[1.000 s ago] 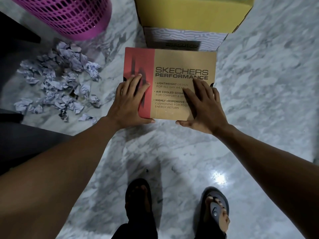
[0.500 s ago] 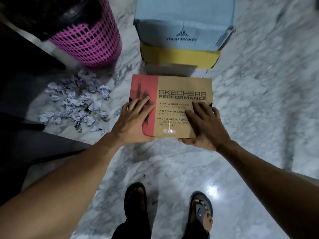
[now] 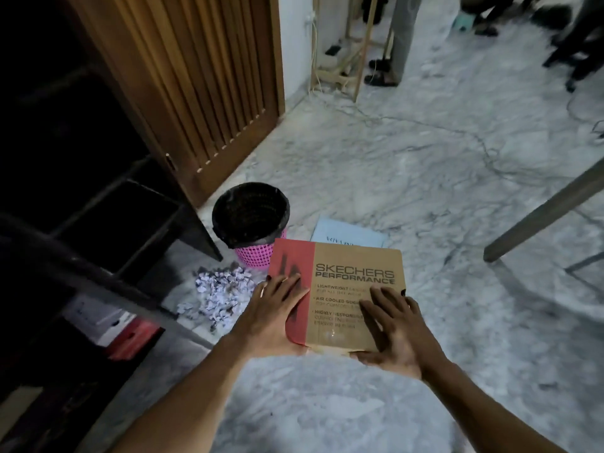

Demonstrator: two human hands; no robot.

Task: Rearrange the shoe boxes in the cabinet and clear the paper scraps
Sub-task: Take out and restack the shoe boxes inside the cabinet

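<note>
Item in hand: Skechers box [image 3: 340,289], tan card with a red panel on its left, printed lid facing up.
Location: lifted clear of the marble floor [image 3: 425,178], carried flat in front of the body, above the pale blue box [image 3: 349,232].
Left hand [image 3: 274,317]: palm on the red panel, fingers [image 3: 287,282] spread flat over the lid, thumb under the near edge.
Right hand [image 3: 397,335]: palm on the tan panel, fingers spread, thumb tucked under the near corner.
Change: a second ago the box sat low against the stacked boxes with the view straight down; now it is raised and the view has swung up to take in the cabinet [image 3: 98,243] and its slatted wooden door [image 3: 202,83].
Meaning for task: judged to be the start of carrying this box to a cabinet shelf; at least one box remains on the floor.
Cabinet contents: a white and red box [image 3: 121,328] on a lower shelf; the other compartments are too dark to read.
Paper scraps [image 3: 222,292]: heaped on the floor between the cabinet and the carried box, not yet cleared.
Bin [image 3: 251,220]: pink basket with a dark liner, upright, just beyond the scraps.
</note>
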